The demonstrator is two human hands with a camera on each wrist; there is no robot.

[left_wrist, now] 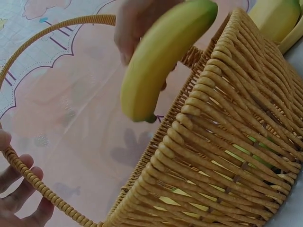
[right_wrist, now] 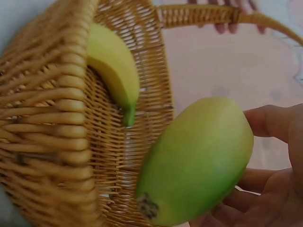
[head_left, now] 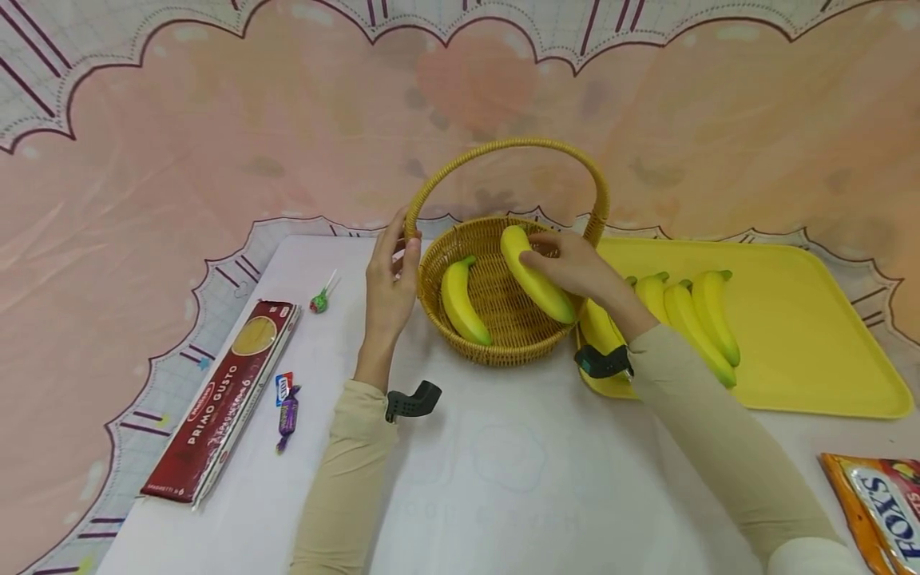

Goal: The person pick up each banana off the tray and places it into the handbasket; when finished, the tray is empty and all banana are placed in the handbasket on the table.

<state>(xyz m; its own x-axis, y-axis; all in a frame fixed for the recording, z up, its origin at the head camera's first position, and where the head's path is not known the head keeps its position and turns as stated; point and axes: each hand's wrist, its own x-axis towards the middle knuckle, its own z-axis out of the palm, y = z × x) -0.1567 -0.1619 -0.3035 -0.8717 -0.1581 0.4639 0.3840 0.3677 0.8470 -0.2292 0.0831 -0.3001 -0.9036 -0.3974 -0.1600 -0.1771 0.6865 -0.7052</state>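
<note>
- Head view: a white worktop [head_left: 503,479] stands before a pink cloth backdrop with scalloped borders. The left hand [head_left: 391,275] rests against the left end of the wicker basket [head_left: 496,319], fingers on the foot of its arched handle [head_left: 506,148]. The right hand [head_left: 575,267] grips a banana [head_left: 535,275] over the basket's right half, thumb and fingers wrapped round it. A second banana [head_left: 460,303] lies inside the basket, between the two hands. Just right of the right hand, a yellow tray [head_left: 805,335] holds more bananas [head_left: 693,319]. Left of the left hand lie a lollipop [head_left: 319,299], a red pasta box [head_left: 226,399] and two wrapped sweets [head_left: 286,403]. An orange candy bag [head_left: 877,511] sits near the right forearm, at the frame's corner.
- Left wrist view: the left hand's fingers [left_wrist: 19,189] touch the handle [left_wrist: 42,189] from below, loosely curled round it. The held banana [left_wrist: 161,56] hangs above the basket's rim [left_wrist: 208,94], the right hand blurred behind it.
- Right wrist view: the right hand [right_wrist: 270,179] cups the green-tinted banana [right_wrist: 199,161] just beside the basket wall [right_wrist: 57,118]; the other banana [right_wrist: 113,66] rests inside. The left hand's fingertips [right_wrist: 227,19] show at the handle, far side.
</note>
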